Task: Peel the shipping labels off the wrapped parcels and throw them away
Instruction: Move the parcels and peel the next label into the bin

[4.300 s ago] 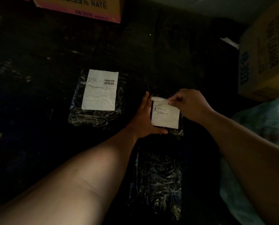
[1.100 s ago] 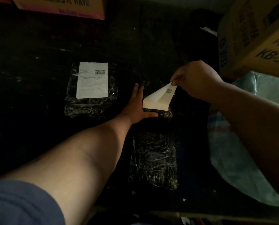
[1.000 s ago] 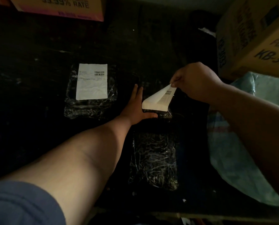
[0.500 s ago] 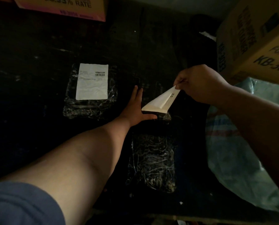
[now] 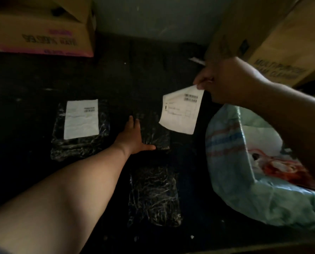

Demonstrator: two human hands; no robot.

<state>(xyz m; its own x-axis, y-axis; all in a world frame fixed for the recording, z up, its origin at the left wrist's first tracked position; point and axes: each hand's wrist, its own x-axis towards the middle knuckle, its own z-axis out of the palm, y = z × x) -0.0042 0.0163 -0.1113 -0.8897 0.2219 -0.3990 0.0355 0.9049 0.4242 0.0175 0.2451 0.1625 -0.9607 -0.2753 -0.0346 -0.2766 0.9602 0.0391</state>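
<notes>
Two hands at work, itemised from the grasp outward.

Right hand (image 5: pixel 226 81): your fingertips pinch the top corner of a peeled label (image 5: pixel 180 110), which hangs free in the air, clear of its parcel and just left of the sack mouth.

Left hand (image 5: pixel 132 136): fingers straight, pressed flat beside and against the small parcel (image 5: pixel 157 136), thumb along its near edge; it grips nothing.

Parcels, three, on the dark surface (image 5: pixel 33 85): the small one, now bare; a long one (image 5: pixel 154 195) nearer you, also bare; a third (image 5: pixel 79 129) to the left, label (image 5: pixel 81 119) on it.

Sack (image 5: pixel 259 184): pale woven, open, at your right.

Boxes: cardboard, far left (image 5: pixel 42 30) and far right (image 5: pixel 274 39).

Step, as judged: second label is off, disposal pending. Next calls for carrying it right, over the sack mouth, and shaking it loose, since the adhesive may cling to your fingers. Then the left parcel.
</notes>
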